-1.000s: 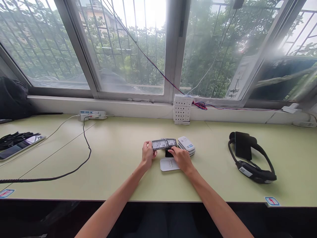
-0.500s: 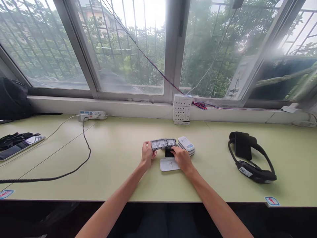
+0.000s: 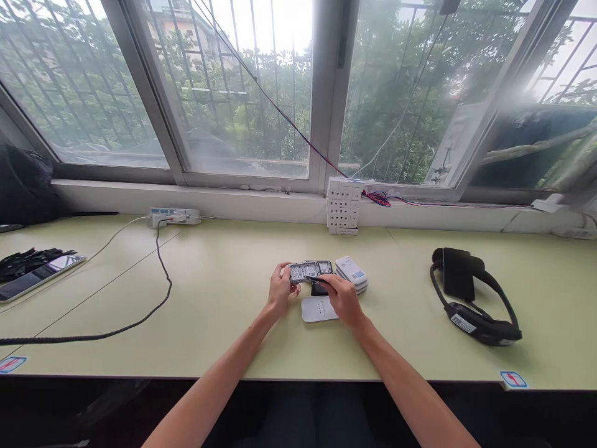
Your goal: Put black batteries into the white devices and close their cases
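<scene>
My left hand [image 3: 280,287] grips the left end of a small opened electronic device [image 3: 299,272] with its labelled inner side facing up. In my right hand [image 3: 344,300], the fingers pinch a slim black tool [image 3: 318,278], whose tip lies over the device; its exact kind is too small to tell. A second opened device [image 3: 325,267] sits just behind and to the right, partly covered. Below them lies a black battery-like block [image 3: 318,290]. The white back cover [image 3: 318,309] rests flat in front, its right end hidden by my right hand.
A stack of white devices [image 3: 351,271] stands to the right of my right hand. Farther right is a black headset [image 3: 482,323]. A white perforated box [image 3: 342,208] stands by the window sill. To the left are a power strip [image 3: 173,216], a black cable [image 3: 168,286] and a tablet [image 3: 40,279].
The held device has shifted slightly right with my left hand. The black tool in my right hand has moved up and left, and its tip now overlaps the device.
</scene>
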Motion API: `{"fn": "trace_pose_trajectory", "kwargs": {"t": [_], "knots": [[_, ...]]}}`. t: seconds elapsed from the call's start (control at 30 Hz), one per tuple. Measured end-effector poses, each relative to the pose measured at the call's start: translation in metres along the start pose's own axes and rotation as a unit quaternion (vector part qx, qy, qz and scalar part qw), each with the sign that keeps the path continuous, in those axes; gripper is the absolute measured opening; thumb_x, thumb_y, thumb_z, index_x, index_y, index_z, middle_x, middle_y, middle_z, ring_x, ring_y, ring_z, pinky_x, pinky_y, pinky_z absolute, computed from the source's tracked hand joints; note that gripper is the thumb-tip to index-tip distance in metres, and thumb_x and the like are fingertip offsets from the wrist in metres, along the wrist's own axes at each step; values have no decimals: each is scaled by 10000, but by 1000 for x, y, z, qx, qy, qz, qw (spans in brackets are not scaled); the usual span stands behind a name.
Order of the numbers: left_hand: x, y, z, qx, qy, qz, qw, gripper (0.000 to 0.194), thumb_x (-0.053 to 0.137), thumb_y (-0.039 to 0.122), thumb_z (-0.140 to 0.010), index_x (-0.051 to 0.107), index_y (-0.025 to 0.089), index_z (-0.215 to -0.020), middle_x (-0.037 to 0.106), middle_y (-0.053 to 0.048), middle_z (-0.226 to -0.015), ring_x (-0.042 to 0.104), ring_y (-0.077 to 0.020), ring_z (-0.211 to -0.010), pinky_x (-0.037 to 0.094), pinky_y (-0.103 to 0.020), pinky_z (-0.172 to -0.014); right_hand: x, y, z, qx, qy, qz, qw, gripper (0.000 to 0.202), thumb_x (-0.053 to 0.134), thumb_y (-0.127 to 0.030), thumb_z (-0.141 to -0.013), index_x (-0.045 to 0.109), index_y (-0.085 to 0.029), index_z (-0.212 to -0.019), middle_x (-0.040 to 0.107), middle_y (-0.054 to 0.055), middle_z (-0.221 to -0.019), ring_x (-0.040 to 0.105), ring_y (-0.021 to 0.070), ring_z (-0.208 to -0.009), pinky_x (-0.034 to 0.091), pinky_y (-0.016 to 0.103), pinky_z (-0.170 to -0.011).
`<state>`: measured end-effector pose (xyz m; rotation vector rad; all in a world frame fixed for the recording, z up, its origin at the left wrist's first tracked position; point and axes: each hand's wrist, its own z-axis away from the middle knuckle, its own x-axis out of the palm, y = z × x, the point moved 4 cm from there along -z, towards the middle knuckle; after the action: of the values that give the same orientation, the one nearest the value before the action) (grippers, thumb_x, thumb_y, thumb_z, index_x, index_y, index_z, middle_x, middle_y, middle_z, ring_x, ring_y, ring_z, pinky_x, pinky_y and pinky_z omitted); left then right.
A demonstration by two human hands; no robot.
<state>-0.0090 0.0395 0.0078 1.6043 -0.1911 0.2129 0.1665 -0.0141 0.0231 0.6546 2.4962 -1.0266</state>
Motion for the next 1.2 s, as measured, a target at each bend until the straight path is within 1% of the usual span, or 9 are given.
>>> {"fn": "trace_pose_trajectory", "kwargs": {"t": [0.1, 0.17, 0.3, 0.47, 0.73, 1.03, 1.2], "knots": [[7, 1, 3, 2, -59, -12, 998, 340, 539, 436, -851, 503, 183, -1076, 536, 50, -549, 504, -116, -340, 373, -219, -323, -3, -2, -1, -25, 27, -5, 999, 272, 418, -240, -989, 651, -240, -1130, 706, 69, -1074, 663, 206, -1004, 528, 334, -873], [12, 2, 5, 0, -87, -21, 996, 373, 552, 459, -840, 512, 179, -1084, 535, 52, -553, 502, -113, -339, 373, -219, -320, -4, -2, -2, -45, 43, -3, 998, 285, 417, -212, -985, 645, -241, -1153, 703, 75, -1087, 660, 211, -1020, 535, 348, -877], [16, 4, 9, -5, -121, -29, 992, 399, 569, 480, -827, 504, 182, -1084, 550, 48, -598, 512, -107, -349, 394, -225, -329, -4, -1, -2, -76, 62, 6, 995, 296, 432, -172, -975, 643, -229, -1174, 694, 95, -1114, 651, 222, -1049, 532, 374, -904], [19, 3, 12, -8, -152, -37, 988, 399, 570, 501, -830, 488, 191, -1069, 557, 45, -635, 535, -110, -363, 416, -236, -345, -3, 0, -2, -73, 66, 44, 994, 320, 453, -151, -959, 647, -238, -1199, 690, 96, -1128, 637, 240, -1051, 531, 411, -907], [23, 3, 15, -25, -175, -25, 984, 409, 597, 510, -818, 477, 195, -1049, 544, 54, -624, 545, -111, -390, 423, -237, -371, 1, 1, -1, -73, 26, 105, 991, 432, 409, -63, -918, 635, -221, -1250, 668, 89, -1204, 617, 247, -1016, 540, 420, -875], [23, 1, 16, -46, -178, -24, 983, 445, 656, 507, -796, 472, 204, -1067, 568, 44, -659, 537, -90, -408, 405, -212, -392, 2, -1, -2, -64, 13, 133, 989, 421, 397, -103, -939, 614, -202, -1285, 633, 70, -1278, 595, 247, -1050, 523, 414, -920], [22, 1, 16, -48, -173, -42, 983, 492, 693, 512, -764, 477, 202, -1079, 558, 49, -636, 528, -86, -412, 399, -204, -399, 2, -5, -1, -56, 6, 136, 989, 453, 415, -87, -897, 606, -193, -1294, 615, 60, -1306, 588, 245, -1048, 535, 406, -904]]}}
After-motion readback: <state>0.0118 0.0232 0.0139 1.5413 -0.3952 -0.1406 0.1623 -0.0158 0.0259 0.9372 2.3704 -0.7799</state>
